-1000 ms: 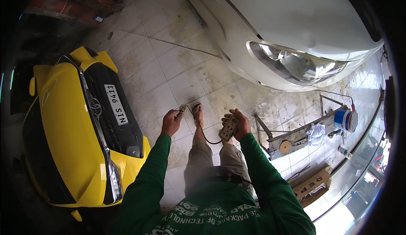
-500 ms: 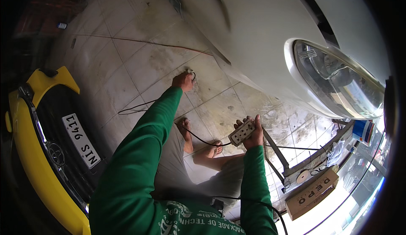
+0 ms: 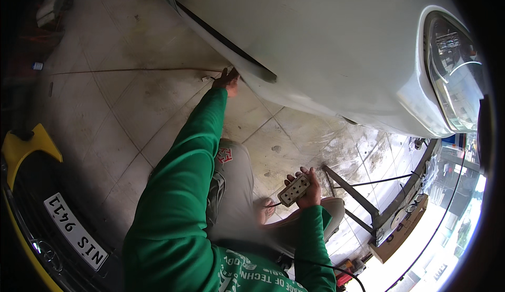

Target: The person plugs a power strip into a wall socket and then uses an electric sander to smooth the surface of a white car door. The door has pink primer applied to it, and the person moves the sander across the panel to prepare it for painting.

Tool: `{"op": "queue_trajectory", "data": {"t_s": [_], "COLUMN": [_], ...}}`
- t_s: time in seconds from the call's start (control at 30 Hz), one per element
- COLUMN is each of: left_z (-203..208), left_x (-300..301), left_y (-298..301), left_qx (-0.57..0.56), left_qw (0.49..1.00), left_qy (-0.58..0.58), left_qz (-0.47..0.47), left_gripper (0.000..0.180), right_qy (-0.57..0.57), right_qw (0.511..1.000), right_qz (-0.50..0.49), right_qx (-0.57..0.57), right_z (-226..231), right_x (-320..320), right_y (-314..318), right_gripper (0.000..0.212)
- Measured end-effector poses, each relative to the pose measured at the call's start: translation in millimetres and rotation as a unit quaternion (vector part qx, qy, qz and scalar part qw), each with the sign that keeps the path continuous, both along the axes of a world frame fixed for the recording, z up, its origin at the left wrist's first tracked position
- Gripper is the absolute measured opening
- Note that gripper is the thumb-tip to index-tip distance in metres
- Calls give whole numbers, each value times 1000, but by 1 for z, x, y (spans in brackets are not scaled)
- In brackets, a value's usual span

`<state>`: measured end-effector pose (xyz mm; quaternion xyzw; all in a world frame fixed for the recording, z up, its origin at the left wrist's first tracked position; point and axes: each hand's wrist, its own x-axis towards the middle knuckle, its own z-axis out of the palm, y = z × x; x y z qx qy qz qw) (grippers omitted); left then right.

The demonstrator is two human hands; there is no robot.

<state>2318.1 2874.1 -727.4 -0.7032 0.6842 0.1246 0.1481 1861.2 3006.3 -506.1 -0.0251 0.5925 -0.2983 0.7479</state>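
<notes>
My right hand [image 3: 310, 191] grips a dirty cream extension socket block [image 3: 294, 190], its rows of outlets facing up and a dark cord leaving its lower left end. My left hand [image 3: 227, 83] reaches far forward, low beside the bottom edge of a white car body [image 3: 315, 45]. Its fingers look stretched apart, with nothing seen in them. Just left of those fingers, a small whitish piece [image 3: 206, 79] with a short dark lead lies on the tiles, perhaps a plug. A thin reddish-brown cord [image 3: 142, 70] runs across the floor toward the car.
To my left lies a yellow and black car bumper [image 3: 31, 150] with a plate on it. The car's headlight [image 3: 455, 71] is at the right. A metal stand [image 3: 363, 200] and a cardboard box [image 3: 402, 229] are at the lower right. My bent knee [image 3: 234, 171] is between my arms.
My left hand has let go of the small whitish piece and moved up to the car's lower edge. I have leaned forward and crouched lower. The socket block stays in my right hand.
</notes>
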Motion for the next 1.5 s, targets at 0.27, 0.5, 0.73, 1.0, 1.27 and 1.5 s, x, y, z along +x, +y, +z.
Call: {"op": "queue_trajectory", "data": {"t_s": [0.27,0.5,0.73,1.0,1.27,1.5], "left_z": [28,26,80,68,91,54], "left_x": [-57,-41,-38,-60,-85,-103], "left_y": [106,140,138,188,169,162], "left_qx": [28,178,221,143,14,36], "left_qw": [979,928,930,877,932,943], "left_qy": [203,324,290,459,350,314], "left_qz": [19,-54,-45,-5,-90,-102], "left_gripper": [69,55,62,75,81,84], "right_qy": [4,81,217,310,309,228], "right_qw": [996,972,872,717,723,789], "right_qz": [81,220,405,594,609,562], "right_qx": [31,-18,-169,-193,-107,-100], "right_z": [-38,-65,-97,-157,-133,-112], "right_x": [36,61,110,124,137,142], "right_y": [35,7,-25,-37,-55,-47], "right_gripper": [50,59,88,99,74,51]}}
